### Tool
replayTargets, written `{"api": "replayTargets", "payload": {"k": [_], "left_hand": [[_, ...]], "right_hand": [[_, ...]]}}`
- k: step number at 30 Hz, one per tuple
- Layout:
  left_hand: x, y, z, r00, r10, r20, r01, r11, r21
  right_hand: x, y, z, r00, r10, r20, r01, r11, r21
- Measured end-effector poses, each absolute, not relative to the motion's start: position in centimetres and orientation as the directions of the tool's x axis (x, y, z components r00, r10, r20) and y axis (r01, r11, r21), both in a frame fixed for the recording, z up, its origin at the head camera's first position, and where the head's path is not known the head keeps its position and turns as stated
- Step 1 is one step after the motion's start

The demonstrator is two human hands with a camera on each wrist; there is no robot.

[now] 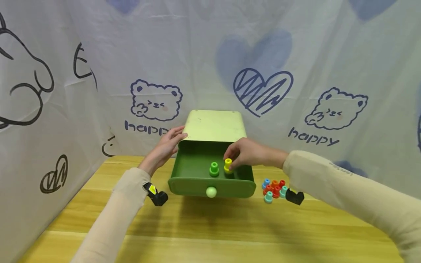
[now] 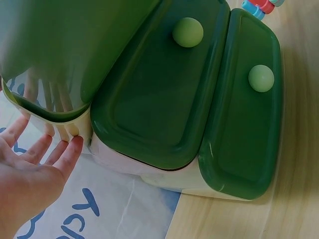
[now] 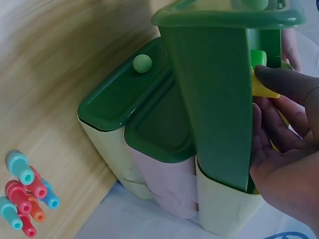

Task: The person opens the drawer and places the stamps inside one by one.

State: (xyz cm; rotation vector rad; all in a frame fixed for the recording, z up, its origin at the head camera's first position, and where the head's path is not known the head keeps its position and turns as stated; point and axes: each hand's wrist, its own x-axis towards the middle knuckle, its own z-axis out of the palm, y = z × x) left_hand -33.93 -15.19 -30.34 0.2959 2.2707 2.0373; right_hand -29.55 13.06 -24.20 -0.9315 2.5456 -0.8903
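The green top drawer (image 1: 212, 187) of a small three-drawer cabinet (image 1: 213, 126) is pulled out. Inside, near its front, stand a green stepped peg (image 1: 214, 169) and a yellow stepped peg (image 1: 228, 166). My right hand (image 1: 248, 152) reaches over the drawer's right side and pinches the yellow peg between thumb and fingers; its thumb lies against the yellow peg (image 3: 265, 88) in the right wrist view. My left hand (image 1: 166, 148) rests against the cabinet's left side, fingers extended along the cream casing (image 2: 75, 130) in the left wrist view.
Several loose pegs (image 1: 275, 190), blue, red, orange and teal, lie on the wooden table (image 1: 210, 233) to the drawer's right. Two lower drawers (image 2: 154, 94) are closed, each with a round knob. A patterned cloth (image 1: 204, 54) hangs behind the cabinet.
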Motion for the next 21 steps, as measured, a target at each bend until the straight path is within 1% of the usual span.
{"api": "replayTargets", "payload": {"k": [4,13,21], "left_hand": [[-33.9,-15.1,-30.4,-0.977,0.198,0.077,0.099,0.103,0.990],[-33.9,-15.2,-30.3,-0.977,0.198,0.078,0.099,0.098,0.990],[-33.9,-15.2,-30.5,-0.976,0.203,0.077,0.099,0.099,0.990]], "right_hand": [[-29.7,12.8,-24.5,-0.736,-0.675,-0.060,-0.489,0.590,-0.642],[-30.0,11.8,-24.6,-0.729,-0.681,-0.065,-0.477,0.575,-0.664],[-30.3,11.4,-25.0,-0.739,-0.669,-0.084,-0.444,0.577,-0.685]]}}
